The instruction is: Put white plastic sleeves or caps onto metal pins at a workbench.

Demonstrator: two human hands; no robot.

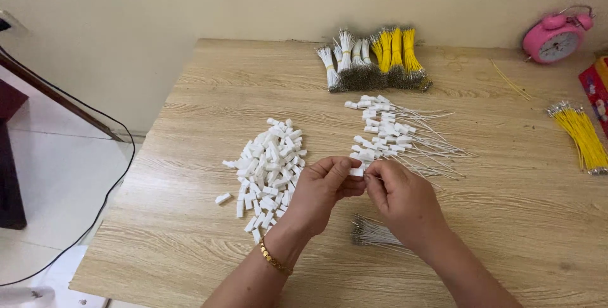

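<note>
My left hand (324,193) pinches a small white plastic connector (357,171) between thumb and fingers, above the wooden table (209,99). My right hand (400,197) meets it from the right, fingertips closed at the connector; a thin wire in them is too small to confirm. Left of my hands lies a pile of loose white connectors (269,165). Beyond my hands lies a heap of connectors with white wires attached (392,134). A small bundle of thin white wires (373,232) rests under my right wrist.
Bundles of white wires (345,61) and yellow wires (399,55) lie at the table's far edge. More yellow wires (581,136) lie at the right. A pink alarm clock (556,37) stands far right. A black cable (114,181) hangs off the table's left side.
</note>
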